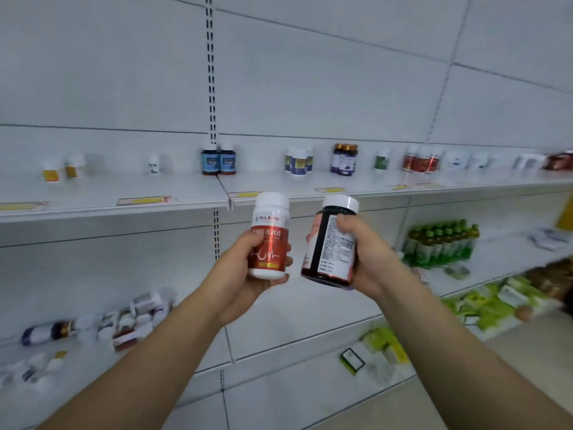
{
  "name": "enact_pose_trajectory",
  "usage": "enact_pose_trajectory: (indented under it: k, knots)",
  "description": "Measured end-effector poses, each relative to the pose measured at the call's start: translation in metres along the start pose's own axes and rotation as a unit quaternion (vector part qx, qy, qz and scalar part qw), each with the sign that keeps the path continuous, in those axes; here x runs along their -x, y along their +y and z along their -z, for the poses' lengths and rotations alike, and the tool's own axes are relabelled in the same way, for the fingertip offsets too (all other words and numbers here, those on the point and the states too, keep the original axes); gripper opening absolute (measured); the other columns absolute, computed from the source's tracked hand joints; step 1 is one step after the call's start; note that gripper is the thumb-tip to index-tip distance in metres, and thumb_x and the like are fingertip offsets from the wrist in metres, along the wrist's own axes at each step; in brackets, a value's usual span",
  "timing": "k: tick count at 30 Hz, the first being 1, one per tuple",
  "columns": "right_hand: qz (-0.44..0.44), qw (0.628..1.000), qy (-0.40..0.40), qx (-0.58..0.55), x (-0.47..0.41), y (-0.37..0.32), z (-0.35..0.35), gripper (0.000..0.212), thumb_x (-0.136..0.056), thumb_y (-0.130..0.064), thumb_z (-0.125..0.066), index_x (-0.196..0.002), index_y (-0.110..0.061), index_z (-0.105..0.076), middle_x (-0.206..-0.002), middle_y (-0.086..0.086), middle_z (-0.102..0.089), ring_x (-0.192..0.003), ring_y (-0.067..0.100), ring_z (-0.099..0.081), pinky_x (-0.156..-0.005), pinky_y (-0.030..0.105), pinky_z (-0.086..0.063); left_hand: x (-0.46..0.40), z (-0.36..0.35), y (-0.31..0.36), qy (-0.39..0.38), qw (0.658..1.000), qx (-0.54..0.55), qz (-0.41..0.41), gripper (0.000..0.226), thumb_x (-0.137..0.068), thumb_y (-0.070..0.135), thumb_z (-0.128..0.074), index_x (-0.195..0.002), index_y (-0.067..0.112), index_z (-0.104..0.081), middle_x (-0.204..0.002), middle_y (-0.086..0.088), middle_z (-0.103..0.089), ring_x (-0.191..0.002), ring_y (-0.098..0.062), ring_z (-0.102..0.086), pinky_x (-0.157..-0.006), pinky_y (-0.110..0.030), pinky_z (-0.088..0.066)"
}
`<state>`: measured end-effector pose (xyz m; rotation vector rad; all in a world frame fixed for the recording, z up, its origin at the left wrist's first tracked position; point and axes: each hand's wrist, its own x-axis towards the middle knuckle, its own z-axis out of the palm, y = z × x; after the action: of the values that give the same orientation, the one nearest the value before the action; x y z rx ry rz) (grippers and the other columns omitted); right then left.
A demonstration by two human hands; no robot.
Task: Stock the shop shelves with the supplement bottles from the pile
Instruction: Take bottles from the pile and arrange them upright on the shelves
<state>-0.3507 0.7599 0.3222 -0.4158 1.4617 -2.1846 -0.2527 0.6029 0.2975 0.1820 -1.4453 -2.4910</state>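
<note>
You are between pick and place: each hand carries one bottle, held up in front of the top shelf, and neither has been set down yet. Your left hand wraps the white bottle, thumb on its left side and fingertips showing round the right, label facing you. Your right hand grips the dark bottle from the right, tilted a little with its white cap leaning right and the printed back panel turned toward you.

The white bottle has a white cap and a red foil label with a heartbeat line. It seems to match the red-labelled group standing far right on the top shelf, so the next move likely calls for carrying it right and setting it upright beside them. The dark bottle's front is hidden; you would need to turn it to read where it belongs.

The pile of remaining bottles lies on its side on the lower shelf, near left.
</note>
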Motion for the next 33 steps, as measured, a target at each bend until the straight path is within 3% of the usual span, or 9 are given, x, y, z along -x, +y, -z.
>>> enact_pose_trajectory:
  k: [5,9,11,13,16,20,25,30,33]
  knots:
    - [0.021,0.999,-0.001,-0.026,0.02,-0.062,0.107,0.051,-0.064,-0.033,-0.053,-0.103,-0.002,-0.064,-0.089,0.017,-0.068,-0.089,0.035,-0.063,-0.09,0.049,-0.048,-0.044,-0.103,-0.05,-0.002,1.0,0.007,0.01,0.031,-0.096,0.029,-0.043,-0.115,0.007,-0.055,-0.092,-0.016,-0.063,-0.077,-0.025,-0.061,-0.068,-0.039,-0.053]
    - [0.047,0.998,0.029,-0.015,0.024,-0.088,0.175,0.045,-0.073,-0.039,-0.062,-0.106,-0.008,-0.062,-0.087,0.017,-0.067,-0.08,0.033,-0.064,-0.073,0.045,-0.056,-0.077,-0.167,-0.087,-0.053,0.998,-0.005,0.019,0.035,-0.098,0.029,-0.039,-0.124,0.011,-0.053,-0.098,-0.018,-0.068,-0.079,-0.027,-0.066,-0.065,-0.039,-0.056]
    - [0.086,0.995,0.057,0.016,0.017,-0.096,0.208,0.046,-0.071,-0.03,-0.073,-0.111,-0.013,-0.056,-0.091,0.017,-0.065,-0.082,0.033,-0.064,-0.074,0.049,-0.056,-0.094,-0.196,-0.103,-0.074,0.997,-0.019,0.022,0.028,-0.098,0.027,-0.039,-0.12,0.017,-0.054,-0.092,-0.016,-0.07,-0.077,-0.028,-0.067,-0.075,-0.045,-0.051]
    - [0.11,0.99,0.082,0.028,0.004,-0.104,0.242,0.048,-0.069,-0.028,-0.066,-0.114,-0.015,-0.055,-0.098,0.017,-0.064,-0.085,0.033,-0.064,-0.076,0.05,-0.055,-0.115,-0.221,-0.118,-0.087,0.995,-0.038,0.022,0.026,-0.099,0.028,-0.037,-0.117,0.021,-0.054,-0.087,-0.013,-0.071,-0.076,-0.028,-0.065,-0.084,-0.048,-0.043]
    - [0.088,0.99,0.108,0.008,-0.015,-0.117,0.29,0.057,-0.068,-0.027,-0.062,-0.123,-0.012,-0.054,-0.104,0.019,-0.065,-0.086,0.034,-0.066,-0.076,0.049,-0.055,-0.156,-0.254,-0.143,-0.112,0.992,-0.044,0.027,0.024,-0.099,0.026,-0.036,-0.114,0.026,-0.055,-0.091,-0.015,-0.069,-0.083,-0.032,-0.059,-0.08,-0.049,-0.039]
    - [0.107,0.984,0.138,0.028,-0.051,-0.135,0.347,0.061,-0.066,-0.027,-0.07,-0.121,-0.01,-0.052,-0.092,0.013,-0.067,-0.078,0.028,-0.066,-0.072,0.045,-0.058,-0.226,-0.295,-0.176,-0.152,0.987,-0.011,0.052,0.028,-0.098,0.026,-0.037,-0.119,0.018,-0.054,-0.101,-0.018,-0.064,-0.087,-0.031,-0.06,-0.08,-0.045,-0.047]
    - [0.154,0.962,0.211,0.074,-0.112,-0.181,0.422,0.061,-0.063,-0.02,-0.071,-0.121,-0.015,-0.049,-0.093,0.012,-0.066,-0.074,0.026,-0.068,-0.068,0.046,-0.055,-0.324,-0.357,-0.209,-0.205,0.971,0.036,0.114,0.036,-0.096,0.033,-0.039,-0.115,0.008,-0.058,-0.088,-0.013,-0.064,-0.076,-0.024,-0.059,-0.07,-0.038,-0.049]
    - [0.147,0.958,0.242,0.053,-0.146,-0.223,0.48,0.026,-0.088,-0.016,-0.058,-0.114,-0.016,-0.055,-0.09,0.011,-0.067,-0.076,0.027,-0.066,-0.074,0.045,-0.057,-0.386,-0.416,-0.228,-0.227,0.966,0.023,0.121,0.023,-0.094,0.018,-0.043,-0.112,0.018,-0.056,-0.089,-0.011,-0.066,-0.076,-0.023,-0.059,-0.073,-0.039,-0.047]
    - [0.136,0.957,0.253,0.028,-0.169,-0.242,0.516,0.014,-0.091,-0.018,-0.053,-0.105,-0.017,-0.055,-0.083,0.008,-0.066,-0.07,0.023,-0.065,-0.075,0.042,-0.055,-0.416,-0.449,-0.241,-0.222,0.968,0.006,0.115,0.023,-0.093,0.009,-0.042,-0.107,0.022,-0.056,-0.092,-0.01,-0.065,-0.078,-0.024,-0.059,-0.074,-0.04,-0.047]
